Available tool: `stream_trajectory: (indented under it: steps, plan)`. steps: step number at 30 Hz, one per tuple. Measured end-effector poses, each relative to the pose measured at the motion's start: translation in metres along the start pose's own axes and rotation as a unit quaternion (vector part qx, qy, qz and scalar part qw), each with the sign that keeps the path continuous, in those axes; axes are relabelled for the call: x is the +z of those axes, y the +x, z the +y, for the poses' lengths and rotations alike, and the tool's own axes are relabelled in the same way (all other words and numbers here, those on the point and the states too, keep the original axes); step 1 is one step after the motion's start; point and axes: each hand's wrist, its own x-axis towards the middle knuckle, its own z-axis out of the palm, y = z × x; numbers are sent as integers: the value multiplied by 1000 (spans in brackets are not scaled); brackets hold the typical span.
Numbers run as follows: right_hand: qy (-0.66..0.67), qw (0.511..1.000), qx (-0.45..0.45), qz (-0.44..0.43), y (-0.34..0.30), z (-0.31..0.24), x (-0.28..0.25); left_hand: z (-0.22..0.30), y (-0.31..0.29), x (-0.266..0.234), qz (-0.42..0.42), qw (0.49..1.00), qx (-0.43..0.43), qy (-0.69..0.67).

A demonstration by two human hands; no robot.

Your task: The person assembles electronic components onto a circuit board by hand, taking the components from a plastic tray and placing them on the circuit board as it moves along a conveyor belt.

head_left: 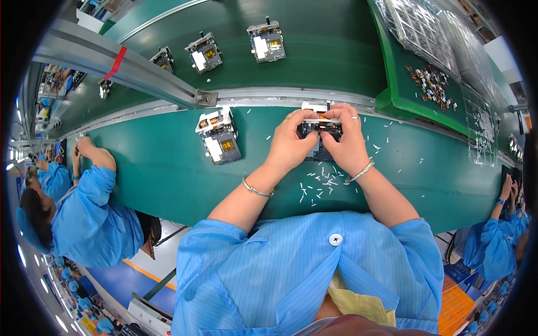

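Note:
On the green bench, a small electronic assembly with a dark circuit board and a white frame at its far edge is gripped from both sides. My left hand closes on its left side, thumb on the board and fingers curled over the far edge. My right hand mirrors that grip on the right, its thumb close to the other. An orange part shows between the fingertips, but most of the middle is covered. Several small white strips are scattered just below the assembly. A similar assembly rests left of my hands.
Beyond a metal rail, more assemblies sit on a green belt. A metal beam crosses at upper left. At right, a green-edged shelf bears small parts and clear trays. Co-workers sit at both sides.

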Motion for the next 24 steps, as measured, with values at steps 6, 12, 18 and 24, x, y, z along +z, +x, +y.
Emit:
stream_trajectory:
  steps: [6,12,18,24]
  plan:
    - [-57,998,-5,0,0,-5,7,-2,1,1,-5,999,22,39]
    - [-31,999,4,-6,1,-4,4,-10,-3,2,8,1000,-5,-7]
    - [-47,996,-61,52,64,12,-22,10,43,1,-10,997,70,-28]
    - [-136,981,-37,134,111,22,-53,20,132,-7,212,893,203,342]
